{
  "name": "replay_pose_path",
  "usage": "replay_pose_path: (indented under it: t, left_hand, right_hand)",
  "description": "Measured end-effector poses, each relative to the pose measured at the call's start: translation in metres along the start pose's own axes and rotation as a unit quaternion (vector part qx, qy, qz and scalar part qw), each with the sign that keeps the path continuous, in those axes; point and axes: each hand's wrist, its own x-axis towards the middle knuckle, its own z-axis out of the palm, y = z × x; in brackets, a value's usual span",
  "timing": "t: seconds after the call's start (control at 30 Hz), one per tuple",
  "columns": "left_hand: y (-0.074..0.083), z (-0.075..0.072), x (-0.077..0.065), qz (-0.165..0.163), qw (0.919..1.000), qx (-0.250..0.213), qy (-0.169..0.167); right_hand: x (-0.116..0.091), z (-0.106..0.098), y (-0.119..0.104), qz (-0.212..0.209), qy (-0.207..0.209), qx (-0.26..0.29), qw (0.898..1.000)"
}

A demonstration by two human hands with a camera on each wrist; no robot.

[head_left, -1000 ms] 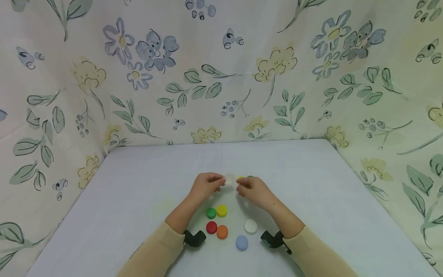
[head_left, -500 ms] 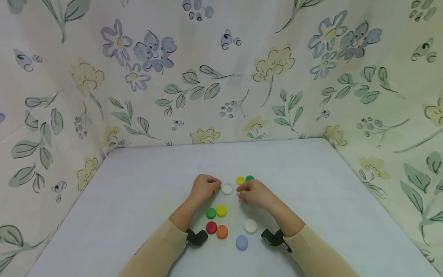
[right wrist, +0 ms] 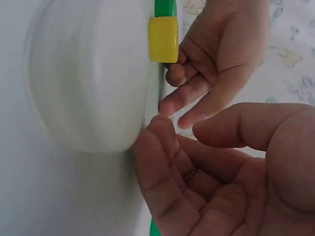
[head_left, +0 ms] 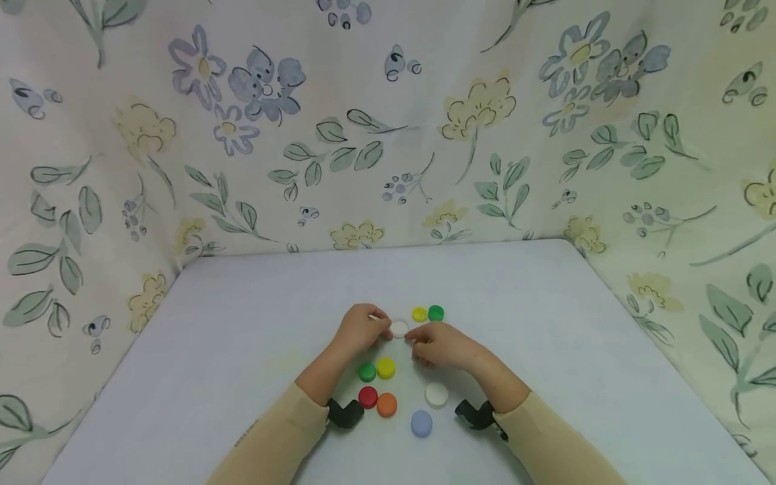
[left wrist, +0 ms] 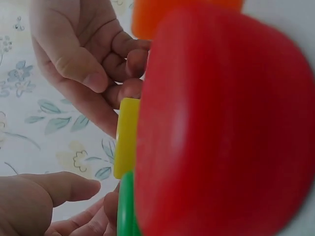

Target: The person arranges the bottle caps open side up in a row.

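A flat white cap (head_left: 398, 329) lies on the table between the fingertips of both hands. My left hand (head_left: 362, 328) is at its left edge, with thumb and index finger apart in the left wrist view. My right hand (head_left: 445, 343) reaches its right edge with an extended index finger; the other fingers are bent. In the right wrist view the right thumb stands away from the fingers, and nothing shows between them. Just behind lie a small yellow cap (head_left: 419, 314) and a small green cap (head_left: 436, 312). Whether the fingertips touch the white cap is hard to tell.
Nearer me lie a green cap (head_left: 366, 371), a yellow cap (head_left: 385, 368), a red cap (head_left: 368, 397) and an orange cap (head_left: 386, 404). To their right are a larger white cap (head_left: 436, 395) and a blue cap (head_left: 422, 423). A floral cloth (head_left: 376, 135) hangs behind the table (head_left: 254, 296).
The white cap, blurred between both hands a second ago, now lies on the table. My right index finger has moved left to its edge. The left index finger has lifted slightly.
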Motion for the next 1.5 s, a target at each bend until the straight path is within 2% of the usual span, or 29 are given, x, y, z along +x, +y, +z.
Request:
replay_pose_path:
  t: [0.5, 0.63, 0.77, 0.9, 1.03, 1.13, 1.33, 1.5]
  left_hand:
    - [0.002, 0.000, 0.002, 0.004, 0.9991, -0.036, 0.023]
    - [0.002, -0.004, 0.002, 0.007, 0.9998, -0.018, 0.000]
    - [0.003, -0.015, 0.000, 0.008, 0.9980, 0.028, -0.056]
    - [0.003, -0.029, -0.002, 0.038, 0.9877, 0.072, -0.133]
    - [0.003, -0.039, -0.004, 0.075, 0.9700, 0.114, -0.201]
    - [0.004, -0.041, -0.008, 0.090, 0.9569, 0.143, -0.236]
    - [0.008, -0.038, -0.016, 0.109, 0.9377, 0.188, -0.271]
    - [0.010, -0.031, -0.020, 0.110, 0.9293, 0.228, -0.269]
  right_hand:
    - [0.003, -0.001, 0.004, 0.007, -0.007, 0.003, 1.000]
    - [0.001, -0.001, 0.004, 0.004, -0.007, 0.005, 1.000]
    - [-0.001, -0.003, 0.002, -0.001, -0.007, 0.020, 1.000]
    - [-0.004, -0.004, -0.002, -0.010, -0.013, 0.031, 0.999]
    - [-0.005, -0.002, -0.007, -0.035, -0.013, 0.011, 0.999]
    - [-0.005, 0.003, -0.010, -0.056, -0.011, -0.010, 0.998]
    - [-0.004, 0.019, -0.016, -0.082, 0.007, -0.071, 0.994]
    - [-0.005, 0.033, -0.019, -0.086, 0.041, -0.129, 0.987]
